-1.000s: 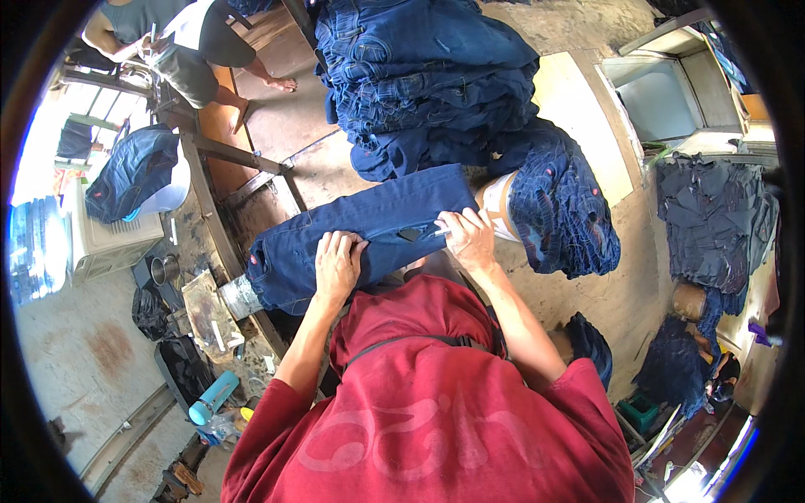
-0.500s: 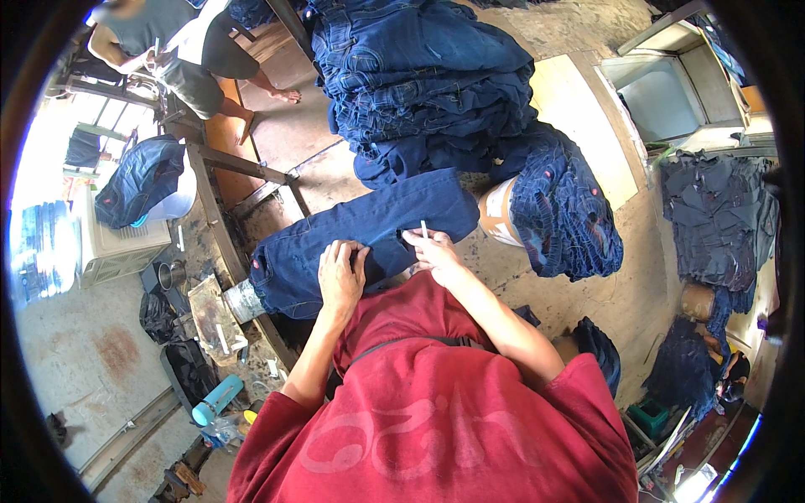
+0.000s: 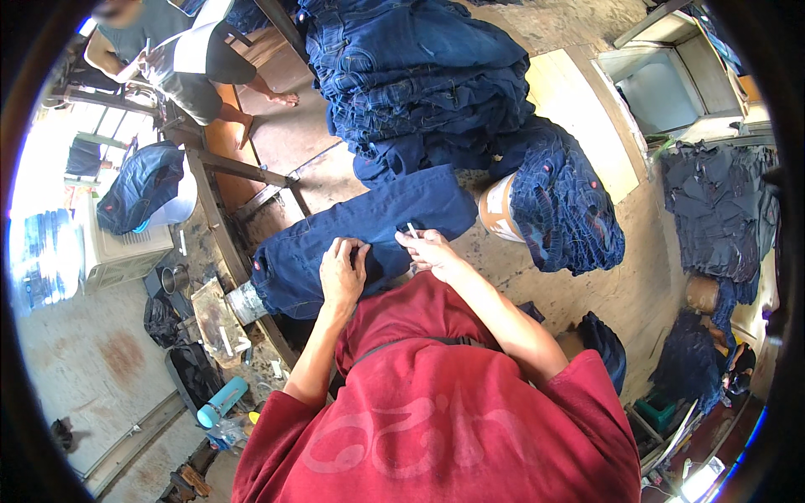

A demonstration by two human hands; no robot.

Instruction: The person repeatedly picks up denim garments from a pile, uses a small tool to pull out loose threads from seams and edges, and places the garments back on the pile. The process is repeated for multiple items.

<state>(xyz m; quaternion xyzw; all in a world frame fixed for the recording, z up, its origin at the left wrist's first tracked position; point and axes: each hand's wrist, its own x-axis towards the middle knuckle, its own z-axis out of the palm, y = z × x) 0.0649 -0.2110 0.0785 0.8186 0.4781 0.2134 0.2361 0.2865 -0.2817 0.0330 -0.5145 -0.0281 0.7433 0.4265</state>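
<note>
- Stack of folded jeans [image 3: 419, 75]: a tall pile of dark blue denim, directly beyond the spread pair of jeans and the largest mass in the work area.
- Draped denim heap [image 3: 566, 201]: hangs over a post just to the right of the spread pair; a pale cylinder [image 3: 496, 208] shows at its left edge.
- Second person [image 3: 180, 54]: stands well beyond and to the left of the spread pair, at a wooden frame (hands occupied, contents unclear).
- Pair of jeans [image 3: 335, 239]: lies flat across a narrow support directly in front of the worker in the red shirt, one leg running out to the left, the wider end toward the stack.
- Left hand [image 3: 342, 272]: palm down on the spread pair near its middle, fingers curled and pressing the cloth flat; it grasps nothing.
- Right hand [image 3: 429, 249]: rests on the near edge of the spread pair, right of the left hand, fingers pinched on a small white stick [image 3: 412, 229] (chalk or marker, cannot tell), its tip at the denim.
- Teal bottle [image 3: 220, 402]: on the floor, well to the left and nearer than the spread pair.
</note>
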